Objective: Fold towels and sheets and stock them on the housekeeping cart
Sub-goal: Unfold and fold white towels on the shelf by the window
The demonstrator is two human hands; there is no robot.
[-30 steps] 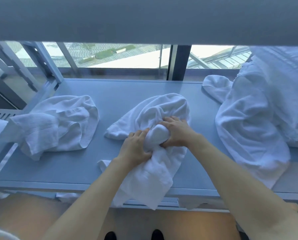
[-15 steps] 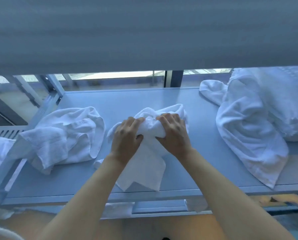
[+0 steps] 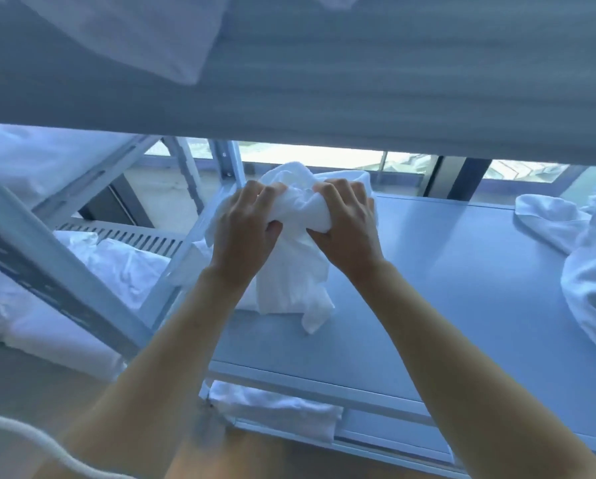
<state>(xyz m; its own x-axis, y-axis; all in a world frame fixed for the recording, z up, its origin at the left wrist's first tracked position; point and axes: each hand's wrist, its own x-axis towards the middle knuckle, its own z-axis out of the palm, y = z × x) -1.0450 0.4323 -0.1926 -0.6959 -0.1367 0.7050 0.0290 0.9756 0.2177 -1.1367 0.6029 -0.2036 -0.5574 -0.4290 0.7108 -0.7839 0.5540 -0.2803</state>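
towel (image 3: 291,271) bunched in both hands, top hidden

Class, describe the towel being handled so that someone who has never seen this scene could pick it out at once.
Find the pale blue-grey metal shelf running in front of the window. Near its left end, a crumpled white terry towel is bunched between the left hand and the right hand, its loose end hanging down to the shelf. Unlike the larger white towel heap lying at the right end, it is gripped and lifted.

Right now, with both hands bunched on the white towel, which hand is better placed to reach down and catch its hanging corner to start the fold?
Probably the right hand: the white towel hangs to a corner nearer it, while the left hand grips the top bunch.
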